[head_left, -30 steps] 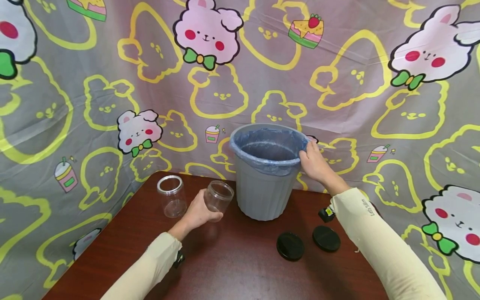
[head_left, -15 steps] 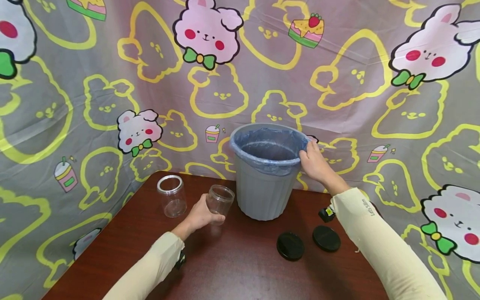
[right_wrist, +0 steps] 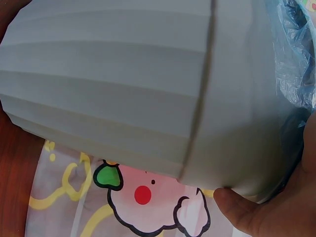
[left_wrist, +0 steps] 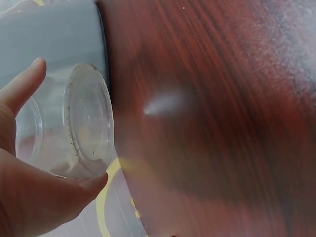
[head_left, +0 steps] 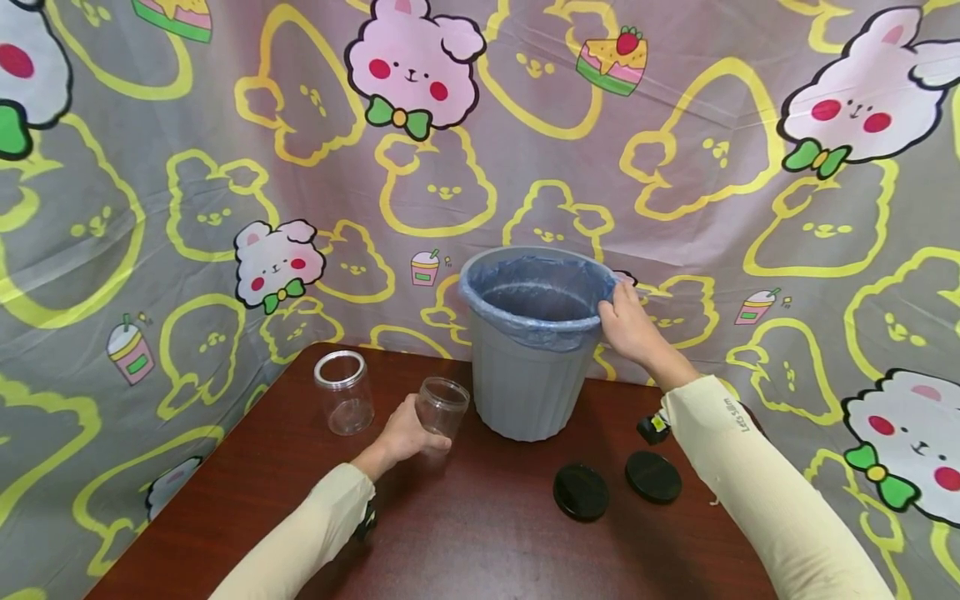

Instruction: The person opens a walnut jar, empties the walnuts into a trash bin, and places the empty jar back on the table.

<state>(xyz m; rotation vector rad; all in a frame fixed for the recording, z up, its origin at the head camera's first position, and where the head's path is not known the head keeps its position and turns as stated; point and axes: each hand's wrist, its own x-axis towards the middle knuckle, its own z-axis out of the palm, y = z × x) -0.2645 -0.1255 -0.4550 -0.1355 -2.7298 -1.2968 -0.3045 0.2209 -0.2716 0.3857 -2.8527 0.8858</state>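
A clear plastic jar [head_left: 448, 398] without a lid is gripped from its left side by my left hand [head_left: 402, 432], thumb in front. In the left wrist view the round base of this jar [left_wrist: 90, 121] faces the camera, off the tabletop. Just to its right stands a grey trash can [head_left: 527, 385] lined with a blue plastic bag [head_left: 558, 337]. My right hand [head_left: 632, 327] holds the can's rim at the right, thumb toward the near side; part of its grip is hidden in the head view.
A second clear jar [head_left: 348, 404] with a silvery rim stands at the left on the dark red-brown table [head_left: 480, 533]. Two round black lids [head_left: 581, 492] lie at the right front. Patterned cloth [head_left: 442, 167] hangs close behind the table.
My left hand has moved slightly down and to the right with the jar, which is now more upright. The right hand and the trash can have stayed in place.
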